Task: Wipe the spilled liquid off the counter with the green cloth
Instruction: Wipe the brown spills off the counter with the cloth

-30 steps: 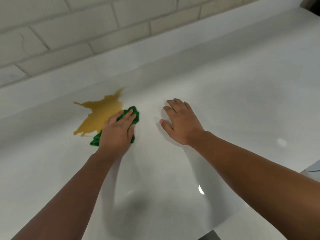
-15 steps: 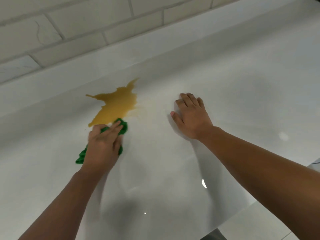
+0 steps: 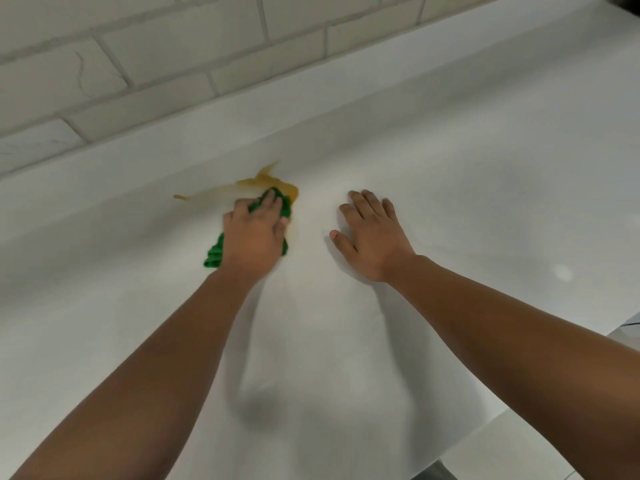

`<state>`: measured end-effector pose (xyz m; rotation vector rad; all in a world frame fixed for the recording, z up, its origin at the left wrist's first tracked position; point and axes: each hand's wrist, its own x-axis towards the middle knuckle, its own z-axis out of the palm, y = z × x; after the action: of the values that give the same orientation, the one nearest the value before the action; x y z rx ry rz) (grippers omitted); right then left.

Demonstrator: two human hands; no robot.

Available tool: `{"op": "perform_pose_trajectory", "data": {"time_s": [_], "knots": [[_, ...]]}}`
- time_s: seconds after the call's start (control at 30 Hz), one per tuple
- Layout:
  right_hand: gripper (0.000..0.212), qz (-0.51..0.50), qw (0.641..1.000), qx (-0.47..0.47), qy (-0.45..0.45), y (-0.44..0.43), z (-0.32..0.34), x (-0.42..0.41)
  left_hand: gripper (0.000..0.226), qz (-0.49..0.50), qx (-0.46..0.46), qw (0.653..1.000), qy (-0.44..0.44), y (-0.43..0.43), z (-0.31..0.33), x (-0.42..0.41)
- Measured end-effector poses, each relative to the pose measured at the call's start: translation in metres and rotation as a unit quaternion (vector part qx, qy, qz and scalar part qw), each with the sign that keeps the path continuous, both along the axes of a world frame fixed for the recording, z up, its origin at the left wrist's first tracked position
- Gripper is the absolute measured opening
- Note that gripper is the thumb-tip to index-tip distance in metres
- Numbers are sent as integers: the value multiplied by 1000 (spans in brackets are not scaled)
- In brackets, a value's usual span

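The green cloth (image 3: 214, 255) lies bunched on the white counter (image 3: 467, 209), mostly hidden under my left hand (image 3: 254, 233). That hand grips and presses it, with fingers curled over its far end. The cloth's far edge sits in the yellow-orange spilled liquid (image 3: 268, 184), which is now a thin smeared streak running left, with a small pool at the cloth's tip. My right hand (image 3: 374, 237) rests flat on the counter to the right of the cloth, fingers spread, holding nothing.
A low white upstand (image 3: 138, 157) runs along the back of the counter under a pale tiled wall (image 3: 173, 60). The counter's front edge (image 3: 512, 424) cuts across the lower right corner.
My left hand has pushed the cloth forward and right into the spill. The puddle has shrunk from a broad splash to a thin streak. My right hand has stayed planted.
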<state>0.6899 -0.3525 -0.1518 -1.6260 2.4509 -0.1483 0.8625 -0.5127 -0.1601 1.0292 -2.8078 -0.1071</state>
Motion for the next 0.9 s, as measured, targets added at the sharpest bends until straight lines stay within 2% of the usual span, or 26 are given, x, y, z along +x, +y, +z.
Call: {"op": "perform_pose_trajectory", "data": {"time_s": [0.17,0.3,0.43,0.5,0.6,0.73,0.8,0.9], "knots": [[79,12,1000,-16,-3,2,0,-5,51,-55,2,998,-14,27,2,42],[78,23,999,-22,-5,5,-1,-8,65,57,-16,994,-97,-8,1,64],[76,27,999,-32,-6,8,-2,-10,67,96,7,987,-129,-33,2,20],[76,27,999,-33,-7,8,-2,-10,65,75,5,990,-121,-24,4,-8],[78,30,999,-31,-11,10,-1,-12,60,-13,1,994,-110,8,6,-26],[74,36,999,-37,-6,11,-2,-16,57,-120,9,987,-111,36,9,12],[72,40,998,-42,-8,12,-3,-18,56,-126,25,987,-101,25,7,37],[69,44,998,-45,-7,13,-2,-19,59,-52,20,994,-99,-12,5,49]]}}
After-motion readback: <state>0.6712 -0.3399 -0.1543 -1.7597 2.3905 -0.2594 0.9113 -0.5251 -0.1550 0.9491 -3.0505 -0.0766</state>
